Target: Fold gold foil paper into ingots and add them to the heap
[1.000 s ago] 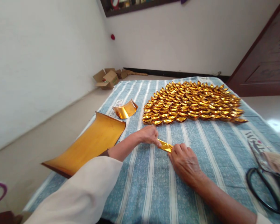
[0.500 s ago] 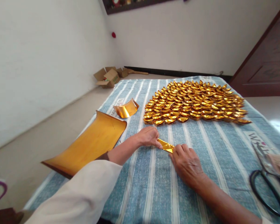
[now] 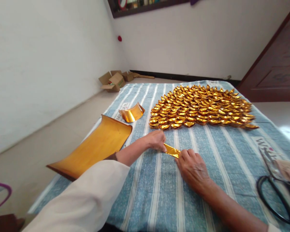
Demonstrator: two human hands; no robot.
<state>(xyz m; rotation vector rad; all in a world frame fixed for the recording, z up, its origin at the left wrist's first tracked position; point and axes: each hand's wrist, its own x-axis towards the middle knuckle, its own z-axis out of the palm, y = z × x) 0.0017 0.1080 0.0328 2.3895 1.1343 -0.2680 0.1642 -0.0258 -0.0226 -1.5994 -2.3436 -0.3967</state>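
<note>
A narrow folded strip of gold foil paper (image 3: 171, 151) is stretched between my two hands, just above or on the striped cloth. My left hand (image 3: 156, 140) pinches its left end, and my right hand (image 3: 192, 165) grips the right end with fingers curled over it. Beyond them, rows of folded gold paper ingots (image 3: 198, 106) stand packed together. Left of my left hand lies a curled piece of shiny gold paper (image 3: 132, 113). A large curved sheet of gold-brown paper (image 3: 91, 145) lies partly behind my left sleeve.
Black-handled scissors (image 3: 275, 196) lie at the right edge beside a brownish paper piece (image 3: 288, 170). Blue-and-white striped cloth (image 3: 145, 206) covers the table. Open cardboard boxes (image 3: 113, 82) sit on the floor at the far left corner. A dark red door (image 3: 275, 71) stands at right.
Both hands keep hold of the foil strip in nearly the same place. My left hand has shifted very slightly right; the camera view has moved a little.
</note>
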